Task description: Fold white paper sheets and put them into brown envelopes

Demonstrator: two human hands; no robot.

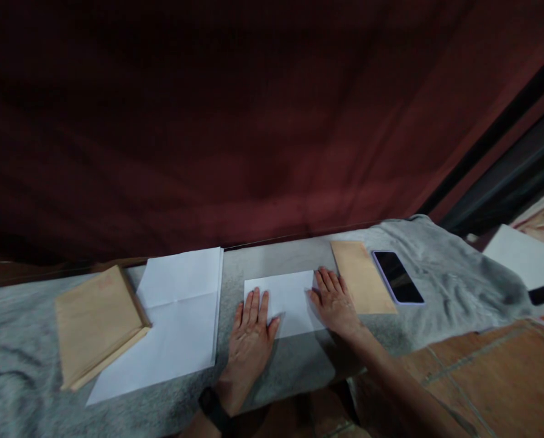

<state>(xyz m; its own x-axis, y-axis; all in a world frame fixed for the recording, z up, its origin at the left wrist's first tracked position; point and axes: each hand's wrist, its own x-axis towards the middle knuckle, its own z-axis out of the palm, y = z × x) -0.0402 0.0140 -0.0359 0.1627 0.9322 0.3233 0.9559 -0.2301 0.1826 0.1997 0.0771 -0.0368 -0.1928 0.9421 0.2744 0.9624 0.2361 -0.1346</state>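
Observation:
A folded sheet of white paper (288,304) lies on the grey cloth-covered surface in front of me. Flat on its left part rests my left hand (251,331), fingers stretched out and thumb apart. My right hand (338,304) presses on the sheet's right end, its fingers extended and nothing held in them. Just right of that hand is a brown envelope (366,280), lying flat. To the left of my left hand, larger white sheets (176,322) with crease lines lie in a stack.
A pile of brown envelopes (98,322) overlaps the white sheets at the left. A phone (397,277) in a lilac case lies beside the single envelope. Grey cloth (459,280) bunches at the right. A dark red curtain (263,121) hangs behind; tiled floor (495,377) shows below.

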